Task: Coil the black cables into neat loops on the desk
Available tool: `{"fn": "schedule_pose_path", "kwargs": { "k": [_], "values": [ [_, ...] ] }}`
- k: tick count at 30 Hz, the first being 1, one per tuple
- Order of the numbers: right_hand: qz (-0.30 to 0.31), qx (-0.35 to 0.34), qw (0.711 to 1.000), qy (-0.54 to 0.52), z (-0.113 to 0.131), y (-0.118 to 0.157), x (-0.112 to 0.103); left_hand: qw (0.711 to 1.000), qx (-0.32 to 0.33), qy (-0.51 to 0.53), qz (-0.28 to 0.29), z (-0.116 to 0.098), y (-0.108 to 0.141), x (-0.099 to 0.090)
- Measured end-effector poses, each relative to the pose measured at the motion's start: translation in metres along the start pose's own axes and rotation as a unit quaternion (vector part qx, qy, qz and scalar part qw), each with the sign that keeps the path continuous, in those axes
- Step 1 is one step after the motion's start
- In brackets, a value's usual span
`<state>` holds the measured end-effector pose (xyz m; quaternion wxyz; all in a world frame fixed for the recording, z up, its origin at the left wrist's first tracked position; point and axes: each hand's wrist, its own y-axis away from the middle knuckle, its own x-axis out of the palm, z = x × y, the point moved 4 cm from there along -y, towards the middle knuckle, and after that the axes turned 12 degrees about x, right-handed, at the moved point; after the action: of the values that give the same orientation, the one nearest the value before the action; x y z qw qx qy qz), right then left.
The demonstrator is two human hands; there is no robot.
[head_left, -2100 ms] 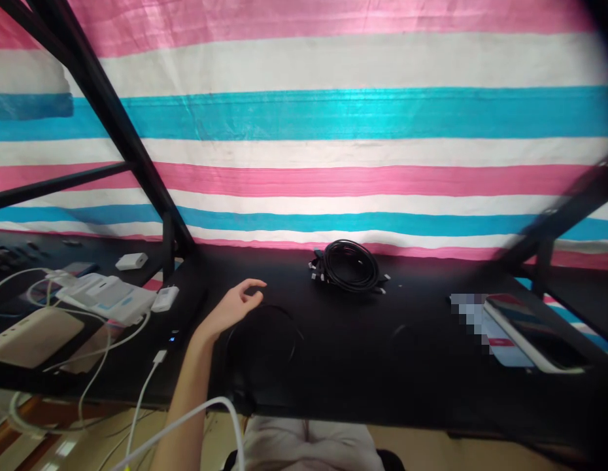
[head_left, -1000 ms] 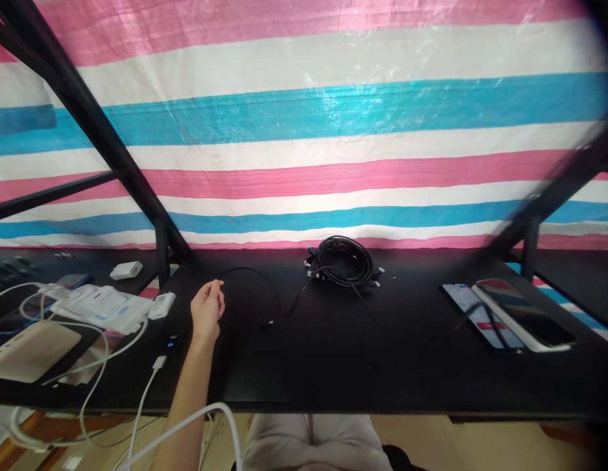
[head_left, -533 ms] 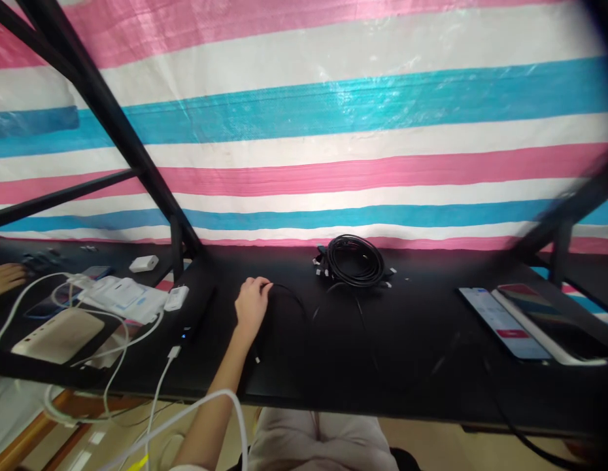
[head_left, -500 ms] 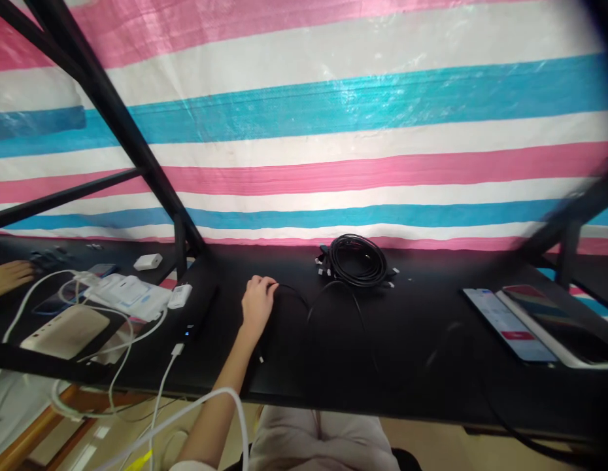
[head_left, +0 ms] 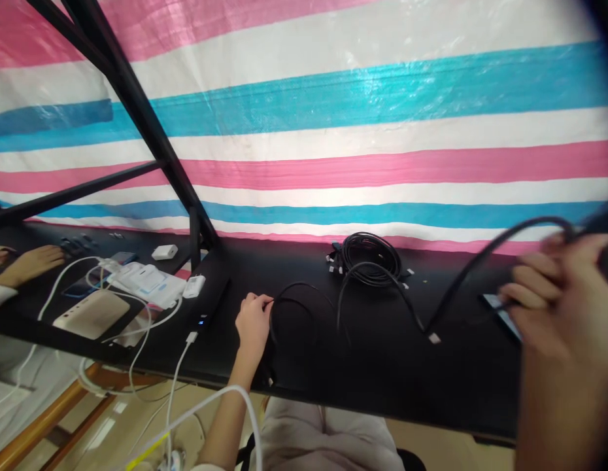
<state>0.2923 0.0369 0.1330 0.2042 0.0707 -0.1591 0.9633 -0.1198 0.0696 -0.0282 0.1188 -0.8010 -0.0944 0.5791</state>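
Note:
My left hand [head_left: 253,320] rests low over the black tabletop, thumb and fingers pinched on a thin black cable. My right hand [head_left: 559,294], blurred and close to the camera, is raised at the right with its fingers curled round the same black cable [head_left: 485,250]. Between the hands the cable runs in loose loops across the table. Small white tags mark it, one lying near the middle right. Behind the loops sits a coiled bundle of black cables [head_left: 396,261] with several white-tagged ends. A phone [head_left: 503,317] is partly hidden by my right hand.
Left of my left hand lies a dark device with a lit blue display [head_left: 201,321], a white cable plug [head_left: 191,337] near it. White chargers [head_left: 194,286], a cream box [head_left: 91,314] and a co-worker's hands [head_left: 36,265] are farther left. A black metal frame [head_left: 179,176] slants upward.
My right hand has come into view at the right, lifting a stretch of cable. The cable near my left hand now forms more loops. The view has shifted slightly left.

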Motion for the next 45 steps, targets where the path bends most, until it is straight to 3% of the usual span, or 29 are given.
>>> {"fn": "schedule_pose_path", "kwargs": {
  "k": [2,6,9,15,17,19,21,22,24,27,29,33,37,39,42,45],
  "values": [
    [-0.003,0.113,0.988,-0.105,-0.024,-0.015,0.028,1.0,-0.003,0.012,-0.01,0.003,0.005,0.0],
    [-0.003,0.185,0.96,-0.213,-0.071,-0.023,0.078,0.996,0.013,0.082,-0.019,0.003,-0.001,-0.001],
    [-0.005,0.223,0.938,-0.267,-0.102,-0.019,0.1,0.984,0.011,0.175,-0.03,0.001,-0.009,0.001],
    [-0.001,0.294,0.9,-0.321,-0.137,-0.011,0.114,0.966,0.016,0.255,-0.045,-0.009,-0.027,-0.004],
    [0.0,0.301,0.897,-0.323,-0.141,-0.01,0.113,0.95,-0.001,0.301,-0.08,-0.02,-0.034,-0.019],
    [0.0,0.301,0.897,-0.323,-0.142,-0.009,0.113,0.906,-0.04,0.385,-0.173,-0.034,-0.039,-0.04],
    [-0.002,0.297,0.9,-0.319,-0.142,-0.009,0.113,0.876,-0.008,0.428,-0.222,-0.057,-0.044,-0.061],
    [-0.004,0.296,0.901,-0.316,-0.141,-0.008,0.113,0.873,0.032,0.441,-0.205,-0.071,-0.047,-0.068],
    [-0.002,0.298,0.902,-0.313,-0.14,-0.008,0.113,0.875,0.118,0.458,-0.106,-0.1,-0.049,-0.071],
    [0.019,0.307,0.893,-0.328,-0.141,-0.006,0.116,0.869,0.201,0.45,0.048,-0.132,-0.044,-0.053],
    [0.033,0.309,0.883,-0.352,-0.143,-0.006,0.117,0.863,0.225,0.443,0.092,-0.142,-0.04,-0.036],
    [0.042,0.318,0.848,-0.422,-0.148,-0.006,0.118,0.853,0.25,0.441,0.126,-0.144,-0.033,-0.006],
    [0.062,0.347,0.807,-0.475,-0.152,-0.004,0.122,0.854,0.309,0.416,0.042,-0.139,-0.029,-0.003],
    [0.087,0.355,0.791,-0.492,-0.15,-0.002,0.126,0.849,0.305,0.432,-0.002,-0.137,-0.028,-0.006],
    [0.148,0.346,0.786,-0.49,-0.141,0.005,0.135,0.815,0.24,0.526,-0.044,-0.136,-0.03,-0.011],
    [0.218,0.315,0.819,-0.427,-0.135,0.013,0.144,0.753,0.129,0.63,-0.142,-0.132,-0.037,-0.018]
  ]
}}
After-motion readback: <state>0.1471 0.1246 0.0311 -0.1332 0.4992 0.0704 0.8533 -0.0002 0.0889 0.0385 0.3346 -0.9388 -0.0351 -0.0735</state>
